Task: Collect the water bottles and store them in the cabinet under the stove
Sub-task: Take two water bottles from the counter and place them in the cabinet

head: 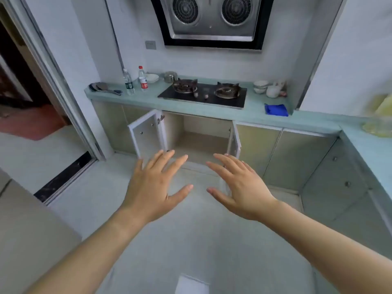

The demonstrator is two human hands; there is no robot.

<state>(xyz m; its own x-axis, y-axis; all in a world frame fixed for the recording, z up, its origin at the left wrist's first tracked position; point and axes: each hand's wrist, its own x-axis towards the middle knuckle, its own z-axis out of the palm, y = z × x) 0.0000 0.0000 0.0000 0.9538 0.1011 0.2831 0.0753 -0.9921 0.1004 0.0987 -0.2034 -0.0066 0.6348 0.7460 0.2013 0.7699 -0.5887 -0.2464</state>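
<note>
Two clear water bottles stand upright on the pale green counter (146,98), left of the stove (203,93): one with a green label (128,82) and one with a red cap and red label (143,79). Below the stove the cabinet (201,141) stands open and looks empty, its left door (147,132) swung out and its right door (235,141) seen edge-on. My left hand (154,185) and my right hand (239,187) hover side by side in front of the cabinet, above the floor, fingers spread, holding nothing. Both hands are far from the bottles.
A dark ladle (105,88) lies left of the bottles. A white plate (152,77) and a glass jar (170,77) sit behind the stove. White bowls (261,85) and a blue cloth (276,109) occupy the right counter. A doorway (25,92) opens at left.
</note>
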